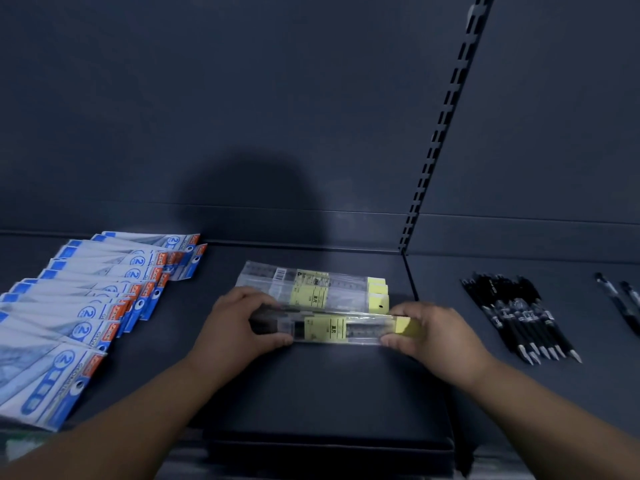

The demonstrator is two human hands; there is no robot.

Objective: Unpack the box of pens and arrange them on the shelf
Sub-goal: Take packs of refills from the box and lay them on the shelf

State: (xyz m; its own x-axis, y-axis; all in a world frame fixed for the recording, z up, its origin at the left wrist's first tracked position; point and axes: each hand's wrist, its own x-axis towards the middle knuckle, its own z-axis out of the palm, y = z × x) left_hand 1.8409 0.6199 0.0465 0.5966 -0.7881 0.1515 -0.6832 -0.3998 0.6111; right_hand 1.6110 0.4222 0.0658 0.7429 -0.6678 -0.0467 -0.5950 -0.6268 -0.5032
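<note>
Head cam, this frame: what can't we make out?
Head view: both ends of the clear pen pack, covered by the left hand and right hand gripping it.
Its yellow label print: too small, blurred.
Blue-and-white packs: cut off by the left edge.
Far-right pens: cut off by the right edge.

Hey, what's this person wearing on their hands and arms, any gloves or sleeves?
Nothing visible. The left hand and right hand are ungloved, and no sleeve shows anywhere up to the frame's bottom edge. No watch, ring or bracelet shows either.
</note>
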